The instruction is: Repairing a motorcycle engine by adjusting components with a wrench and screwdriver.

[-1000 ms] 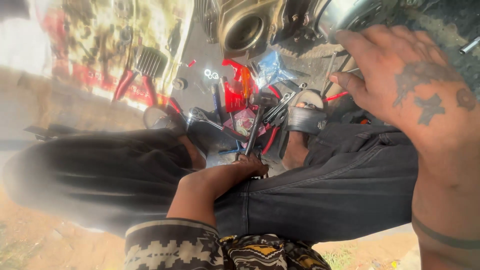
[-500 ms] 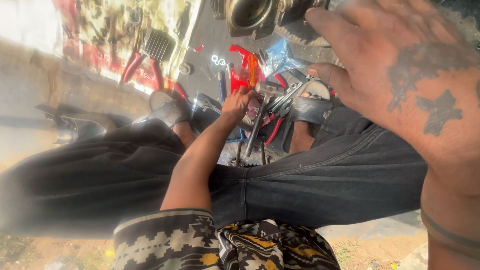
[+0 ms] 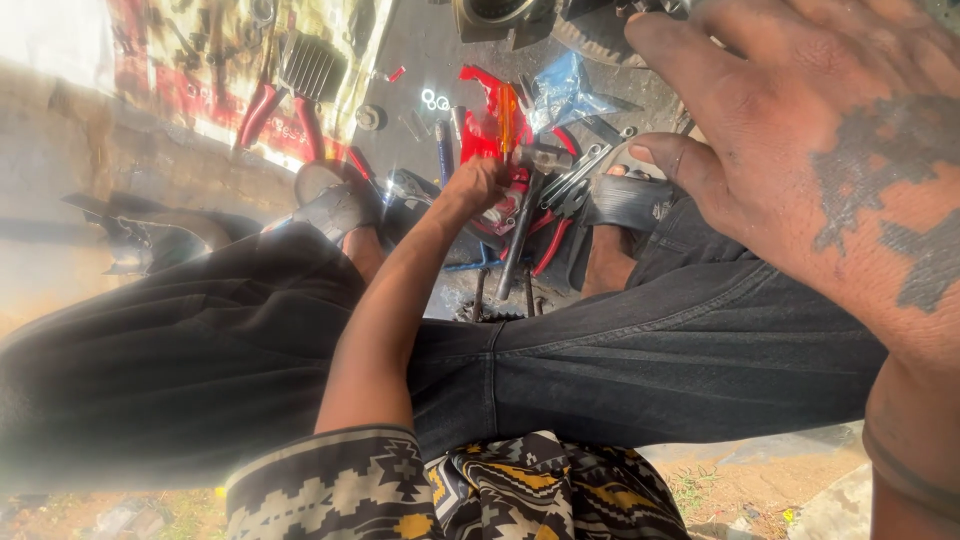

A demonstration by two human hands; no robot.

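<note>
Left hand (image 3: 478,185) half-hidden among blurred tools (image 3: 545,195), grip unclear

Single head view, steeply downward, close over lap.

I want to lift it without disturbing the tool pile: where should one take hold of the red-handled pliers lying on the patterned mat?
Probably at the two red handles, from their free lower ends. The red-handled pliers lie on the patterned mat with the handles spread toward the person and the metal jaws pointing away. The left hand is over at the tool pile, the right hand raised.
</note>
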